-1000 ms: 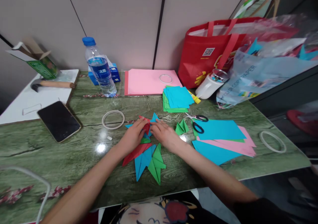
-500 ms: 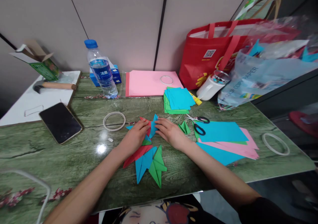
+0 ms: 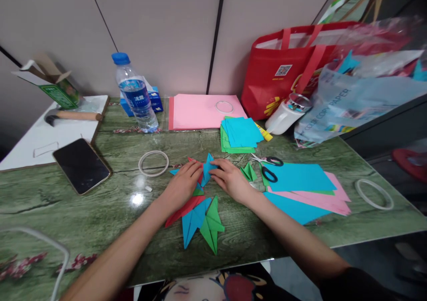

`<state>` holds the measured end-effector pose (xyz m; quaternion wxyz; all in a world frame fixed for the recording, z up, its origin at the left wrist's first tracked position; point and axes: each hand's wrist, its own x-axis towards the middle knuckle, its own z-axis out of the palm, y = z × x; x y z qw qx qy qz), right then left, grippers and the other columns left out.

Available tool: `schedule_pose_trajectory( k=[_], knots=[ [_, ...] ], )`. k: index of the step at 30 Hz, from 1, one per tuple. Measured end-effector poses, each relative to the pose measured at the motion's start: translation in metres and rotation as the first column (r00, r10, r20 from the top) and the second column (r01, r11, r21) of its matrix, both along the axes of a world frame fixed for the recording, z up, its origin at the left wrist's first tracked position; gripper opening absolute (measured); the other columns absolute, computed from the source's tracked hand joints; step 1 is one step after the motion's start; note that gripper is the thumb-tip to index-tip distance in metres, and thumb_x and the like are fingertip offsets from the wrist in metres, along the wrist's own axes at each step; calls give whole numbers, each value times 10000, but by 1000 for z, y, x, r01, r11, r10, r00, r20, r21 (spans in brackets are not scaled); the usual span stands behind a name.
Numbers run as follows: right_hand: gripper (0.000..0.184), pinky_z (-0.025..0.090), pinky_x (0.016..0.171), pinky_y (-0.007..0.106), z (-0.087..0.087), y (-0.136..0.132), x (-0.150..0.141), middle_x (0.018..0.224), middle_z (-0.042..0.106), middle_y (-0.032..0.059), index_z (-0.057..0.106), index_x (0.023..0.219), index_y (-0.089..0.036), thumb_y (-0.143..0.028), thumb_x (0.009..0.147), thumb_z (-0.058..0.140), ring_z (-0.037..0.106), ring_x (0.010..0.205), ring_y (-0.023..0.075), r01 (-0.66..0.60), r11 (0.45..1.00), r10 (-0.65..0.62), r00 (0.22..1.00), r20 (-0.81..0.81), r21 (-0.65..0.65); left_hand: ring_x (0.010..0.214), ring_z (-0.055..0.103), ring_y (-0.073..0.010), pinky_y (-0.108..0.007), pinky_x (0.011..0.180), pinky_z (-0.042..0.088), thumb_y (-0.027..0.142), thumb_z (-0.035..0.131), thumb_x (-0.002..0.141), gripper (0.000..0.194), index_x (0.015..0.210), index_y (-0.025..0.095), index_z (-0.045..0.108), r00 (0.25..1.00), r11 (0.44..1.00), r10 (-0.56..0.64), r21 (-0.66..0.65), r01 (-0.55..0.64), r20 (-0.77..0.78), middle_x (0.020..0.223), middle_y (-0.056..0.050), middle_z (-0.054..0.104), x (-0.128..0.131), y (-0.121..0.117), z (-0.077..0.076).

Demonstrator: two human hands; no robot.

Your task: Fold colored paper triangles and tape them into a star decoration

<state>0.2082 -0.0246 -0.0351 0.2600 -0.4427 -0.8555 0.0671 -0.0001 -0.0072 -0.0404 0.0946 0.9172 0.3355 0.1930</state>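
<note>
While the person's left hand [image 3: 184, 185] lies over a red folded piece [image 3: 200, 176] near the middle of the worktop [image 3: 247, 229], its fingers are held close together and bend down onto the paper; whether they pinch it cannot be told. The right hand [image 3: 231, 179] faces it with fingers half curled, the tips touching the right side of a blue folded piece [image 3: 207, 171]. This piece points toward the back edge of the worktop, just beside the red one, and a firm grip on it cannot be made out.

Between the hands and the near edge, a lower red piece [image 3: 180, 214], a lower blue piece [image 3: 193, 221] and a long green piece [image 3: 212, 225] fan out side by side. A small green fold [image 3: 248, 172] stands just beside the right hand, toward the worktop's right edge. Farther that way, scissors [image 3: 268, 173] rest partly on blue sheets [image 3: 302, 177]. A stack of paper squares [image 3: 245, 132] lies nearer the back edge, just in front of a pink pad [image 3: 200, 111]. Toward the left edge are a pale ring [image 3: 140, 164] and a phone [image 3: 82, 166].
</note>
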Motion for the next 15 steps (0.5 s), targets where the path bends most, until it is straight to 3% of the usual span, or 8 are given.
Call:
schedule_pose_trajectory(
  k=[15],
  knots=[
    [193,497,881,453,2,-3,-2,1130,590,138,680,966,-178,-180,876,510,535,1070,248,30,1000,-30,999,13,8,1293,375,-258,-485,1038,383,87,389,879,349,1207,137,497,999,1000,-2,-14,1,-43,1299,-125,507,-1,1,-2]
  ],
)
